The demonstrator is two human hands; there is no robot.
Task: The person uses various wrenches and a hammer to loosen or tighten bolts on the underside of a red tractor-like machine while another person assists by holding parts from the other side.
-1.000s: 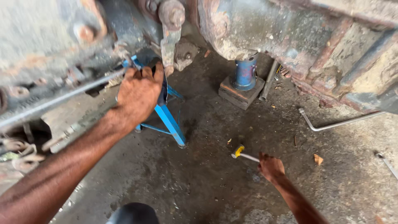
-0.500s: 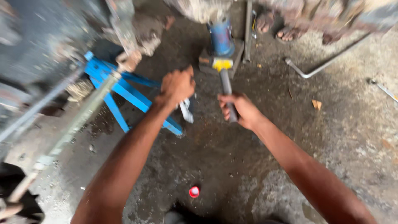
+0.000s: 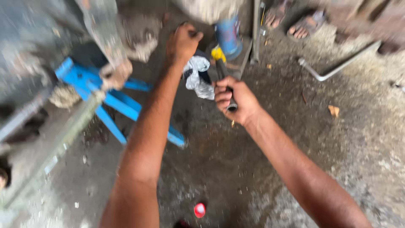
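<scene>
Two hands work over the dirty gray floor (image 3: 346,139). I see my right hand (image 3: 234,101) squeezed tight around a hammer (image 3: 221,71), my left hand (image 3: 182,42) a closed fist beside a rag (image 3: 197,76). Behind sits a blue stand (image 3: 109,99).

Soft, even daylight, no hard shadows and no glare on the concrete floor (image 3: 320,139). Brightest at the floor's right edge, where the grit looks pale and washed; dimmer toward the top left under the rusty machinery (image 3: 38,46). Heavy motion blur across the whole frame: the blue stand (image 3: 122,105) and the grey rod (image 3: 55,147) smear into streaks at the left edge. The right hand (image 3: 234,99) and the left hand (image 3: 182,42) are soft-edged, with little fine detail. The bent metal bar (image 3: 337,67) at the top right is blurred too.
</scene>
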